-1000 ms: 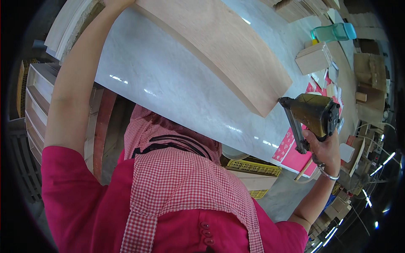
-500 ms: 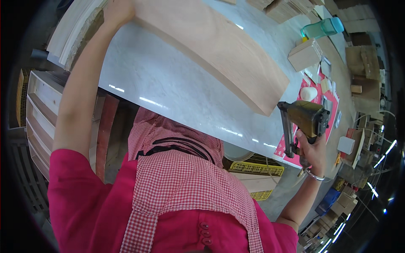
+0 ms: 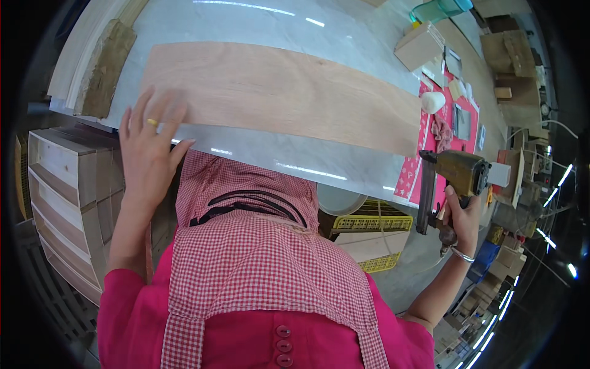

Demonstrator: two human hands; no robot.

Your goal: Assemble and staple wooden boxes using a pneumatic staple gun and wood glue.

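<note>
A long pale wooden board (image 3: pixel 283 95) lies flat along the near part of the light grey marbled tabletop (image 3: pixel 233 140). My left hand (image 3: pixel 150 150), with a ring on it, is at the board's near left corner. Its fingers are spread and slightly blurred, and they hold nothing; whether they touch the wood I cannot tell. At the right, my right hand (image 3: pixel 462 215) grips a dark yellow and black air nail gun (image 3: pixel 458 172) by its handle. The gun is beyond the board's right end, apart from it, over the table's front right corner.
Long boards and a rough wood block (image 3: pixel 107 71) lie at the table's left. To the right are a pink printed sheet (image 3: pixel 409 178), a white roll (image 3: pixel 433 102), a wooden box (image 3: pixel 420 47) and a teal bottle (image 3: pixel 439 8). Wooden drawer frames (image 3: pixel 64 203) stand left; a yellow crate (image 3: pixel 381 264) sits below the table.
The board has come down from a slanted, raised position to lie flat, nearer me. My left hand has let go of its far left end and moved back toward me. The nail gun remains in my right hand.
</note>
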